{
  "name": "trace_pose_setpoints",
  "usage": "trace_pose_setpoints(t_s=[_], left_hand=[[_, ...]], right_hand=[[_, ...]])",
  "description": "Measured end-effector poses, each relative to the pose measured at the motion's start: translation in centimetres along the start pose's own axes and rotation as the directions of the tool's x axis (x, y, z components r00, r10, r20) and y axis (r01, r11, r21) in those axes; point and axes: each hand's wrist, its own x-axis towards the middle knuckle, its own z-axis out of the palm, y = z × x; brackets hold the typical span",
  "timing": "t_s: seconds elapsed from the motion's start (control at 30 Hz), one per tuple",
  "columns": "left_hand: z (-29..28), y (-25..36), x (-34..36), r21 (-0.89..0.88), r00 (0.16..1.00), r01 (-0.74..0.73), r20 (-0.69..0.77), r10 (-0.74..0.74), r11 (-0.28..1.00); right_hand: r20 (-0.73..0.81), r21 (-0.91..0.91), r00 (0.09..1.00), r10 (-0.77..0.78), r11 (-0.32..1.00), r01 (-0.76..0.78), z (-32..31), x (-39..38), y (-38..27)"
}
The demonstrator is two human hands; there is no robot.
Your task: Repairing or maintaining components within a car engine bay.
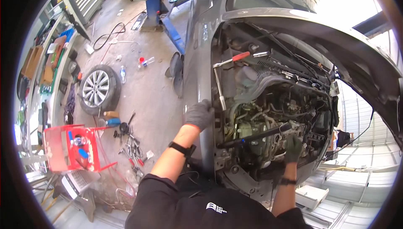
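Note:
My left hand [199, 114], in a dark grey glove, rests on the grey car's fender [198, 73] beside the open engine bay, its fingers lying over the inner edge and holding nothing. In a darker glove, my right hand [294, 148] reaches down into the engine [260, 122], fingers drawn together at its metal parts; whatever they grip is hidden. A long black bar-shaped tool [256, 137] lies across the engine, its far end close to my right hand. Along the bay's fender side lie a ratchet with a red handle [240, 56] and a long metal socket extension [219, 87].
The raised hood [336, 31] hangs over the bay's far side. On the floor at left are a wheel [100, 87], scattered hand tools [133, 149], a water bottle [123, 74] and a red stool [79, 147]. A blue lift arm [173, 33] stands near the car.

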Motion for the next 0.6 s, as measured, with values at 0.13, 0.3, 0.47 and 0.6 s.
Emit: trace_pose_setpoints(t_s=[0.13,0.3,0.47,0.6], left_hand=[[-0.3,-11.0,-7.0,-0.133,0.989,0.053,0.145,-0.034,0.99],[-3.6,-26.4,-20.1,0.207,0.856,0.465,0.141,-0.497,0.861],[-8.1,-34.0,-38.4,0.013,0.768,0.617,-0.227,-0.599,0.787],[-4.0,-37.2,-52.8,0.036,0.667,0.707,-0.363,-0.65,0.706]], right_hand=[[-0.094,-0.015,0.982,0.164,0.986,-0.166,-4.6,-14.3,9.5],[-0.013,0.104,0.891,0.453,0.887,-0.449,-4.6,-24.3,14.7],[0.355,-0.171,0.935,0.008,0.984,0.057,-0.4,-23.3,12.8],[0.454,-0.289,0.802,-0.388,0.787,0.544,5.8,-21.2,12.9]])
